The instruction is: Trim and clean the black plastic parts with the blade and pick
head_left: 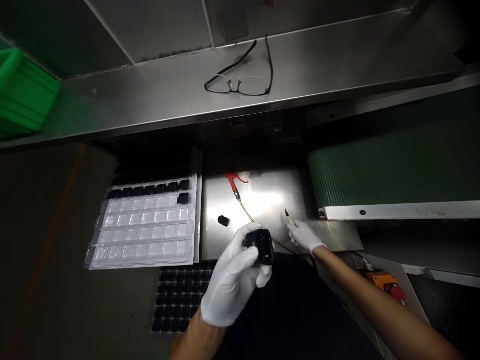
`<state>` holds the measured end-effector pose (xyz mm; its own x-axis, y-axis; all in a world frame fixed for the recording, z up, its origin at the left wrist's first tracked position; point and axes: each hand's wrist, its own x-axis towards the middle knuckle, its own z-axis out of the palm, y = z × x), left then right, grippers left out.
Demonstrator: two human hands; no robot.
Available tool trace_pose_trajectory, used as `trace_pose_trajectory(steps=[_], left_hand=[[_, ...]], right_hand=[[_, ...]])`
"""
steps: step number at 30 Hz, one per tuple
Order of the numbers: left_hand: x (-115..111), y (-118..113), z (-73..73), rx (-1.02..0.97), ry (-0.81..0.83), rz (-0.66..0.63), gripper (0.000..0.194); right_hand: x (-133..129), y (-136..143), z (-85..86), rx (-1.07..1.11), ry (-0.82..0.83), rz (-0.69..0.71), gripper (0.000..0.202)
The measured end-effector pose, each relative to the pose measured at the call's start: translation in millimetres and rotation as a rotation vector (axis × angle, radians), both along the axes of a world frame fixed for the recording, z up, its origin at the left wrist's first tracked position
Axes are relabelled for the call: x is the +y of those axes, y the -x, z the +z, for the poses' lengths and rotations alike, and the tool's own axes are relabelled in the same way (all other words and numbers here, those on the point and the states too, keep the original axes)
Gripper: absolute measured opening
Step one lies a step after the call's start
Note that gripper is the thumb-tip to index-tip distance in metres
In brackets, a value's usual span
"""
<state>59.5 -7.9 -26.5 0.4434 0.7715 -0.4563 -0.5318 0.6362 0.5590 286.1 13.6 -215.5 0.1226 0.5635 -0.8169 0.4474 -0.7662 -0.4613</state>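
Steel bench (pixel 262 200) | left hand (pixel 234 277) grips black part (pixel 260 246) | right hand (pixel 305 236) holds blade (pixel 288 216)

My dim steel bench.
A steel shelf (pixel 157 95) above it, a green conveyor belt (pixel 393 170) right of it, light pooling on its top.

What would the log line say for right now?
left hand: holds black part | right hand: holds small blade | loose part: on steel bench

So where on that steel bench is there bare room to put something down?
The bare steel between the red air gun and the green belt is free. So is the shelf left of the glasses. It is crowded at the clear tray and around both hands.
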Motion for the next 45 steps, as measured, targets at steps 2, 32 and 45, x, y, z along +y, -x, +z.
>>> trace_pose_trajectory(steps=[2, 32, 45], left_hand=[[-2, 1, 6.9, 0.12, 0.034, 0.011, 0.044], [-21, -17, 35.1, 0.639, 0.079, -0.082, 0.068], [-23, -17, 30.9, 0.656, -0.118, -0.194, 0.039]], right_hand=[[9, -1, -25.3, -0.127, -0.016, 0.096, 0.03], [-22, 12, 151.7, 0.18, -1.068, 0.329, 0.03], [-33, 19, 160.9, 0.327, -1.364, 0.539, 0.014]])
